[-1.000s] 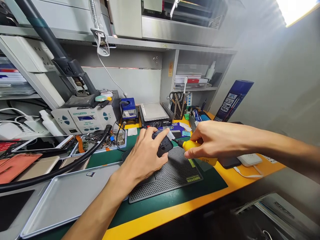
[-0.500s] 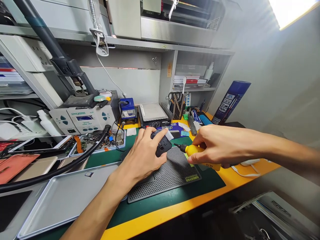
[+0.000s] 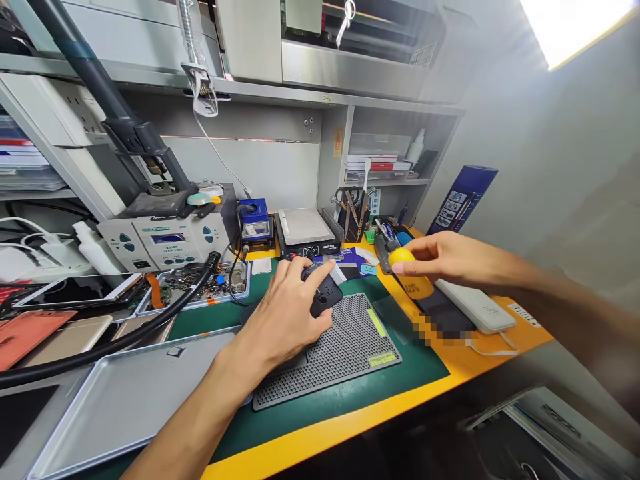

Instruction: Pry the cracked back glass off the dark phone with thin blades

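Note:
My left hand [image 3: 295, 307] is closed around a dark, phone-like device [image 3: 327, 295] with a rounded corner, tilted above the grey perforated mat [image 3: 350, 347]. Its fingers and thumb hide part of it. Off to the right, my right hand [image 3: 430, 257] grips a yellow bottle [image 3: 419, 287] marked with dark lettering, near the right side of the green work mat [image 3: 425, 363]. The bottle's dark nozzle does not show now. Behind the bottle lies a grey-handled tool [image 3: 383, 257].
A hot-air station [image 3: 170, 237] and a blue soldering unit [image 3: 256, 220] stand at the back left. A black hose [image 3: 165, 333] crosses above a shallow tray [image 3: 130, 393]. A white power bank [image 3: 475, 307] sits right. Tools fill a black holder [image 3: 356, 217].
My right hand has drawn the yellow bottle away from the dark device, to the right and slightly back, and its nozzle has turned out of sight. My left hand stays almost in place.

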Demonstrator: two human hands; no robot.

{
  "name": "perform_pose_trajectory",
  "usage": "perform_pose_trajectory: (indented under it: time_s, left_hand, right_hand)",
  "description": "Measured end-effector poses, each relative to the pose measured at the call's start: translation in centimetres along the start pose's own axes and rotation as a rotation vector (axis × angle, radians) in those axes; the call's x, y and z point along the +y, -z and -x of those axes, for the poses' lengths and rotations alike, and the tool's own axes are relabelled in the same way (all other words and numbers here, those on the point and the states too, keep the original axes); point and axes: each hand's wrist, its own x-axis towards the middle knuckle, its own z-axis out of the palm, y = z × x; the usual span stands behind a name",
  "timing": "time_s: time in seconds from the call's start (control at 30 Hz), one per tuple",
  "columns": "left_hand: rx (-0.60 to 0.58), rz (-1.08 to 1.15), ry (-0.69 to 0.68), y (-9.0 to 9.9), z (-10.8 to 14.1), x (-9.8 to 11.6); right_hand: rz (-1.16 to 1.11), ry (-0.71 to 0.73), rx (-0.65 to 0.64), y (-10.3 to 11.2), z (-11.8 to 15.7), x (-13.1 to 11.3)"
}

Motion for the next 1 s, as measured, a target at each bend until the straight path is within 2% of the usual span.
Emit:
perform_pose_trajectory:
  time_s: [0.17, 0.4, 0.57, 0.67, 0.77, 0.8, 0.83, 0.87, 0.9, 1.0]
  left_hand:
    - [-0.033, -0.004, -0.008, -0.2, 0.0, 0.1]
    - [-0.175, 0.084, -0.014, 0.4, 0.1, 0.8]
    - [-0.354, 0.255, -0.037, 0.4, 0.6, 1.4]
    - [-0.429, 0.271, -0.055, -0.1, 0.9, 1.7]
    - [-0.448, 0.235, -0.080, -0.4, 1.0, 2.0]
    - [-0.460, 0.227, -0.082, -0.4, 0.9, 2.1]
    - [-0.473, 0.221, -0.082, -0.4, 0.9, 2.2]
    - [-0.485, 0.215, -0.079, -0.4, 0.8, 2.2]
    - [-0.496, 0.210, -0.074, -0.4, 0.8, 2.3]
    - [-0.514, 0.193, -0.060, -0.4, 0.7, 2.3]
  right_hand:
    - [-0.214, -0.103, 0.219, 0.0, -5.3, 3.6]
    - [0.007, -0.136, 0.441, -2.9, -12.3, 5.2]
    - [0.098, -0.163, 0.455, -4.8, -14.8, 5.4]
    - [0.114, -0.146, 0.449, -4.9, -13.5, 4.7]
    - [0.101, -0.101, 0.454, -5.0, -9.1, 3.5]
    - [0.079, -0.090, 0.412, -5.2, -7.1, 3.1]
    - [0.031, -0.068, 0.312, -5.5, -5.0, 2.8]
    - [-0.091, -0.073, 0.098, -5.8, -3.0, 2.6]
    - [-0.190, -0.101, -0.041, -6.2, -1.1, 2.4]
    - [-0.298, -0.175, -0.220, -7.7, 2.3, 2.1]
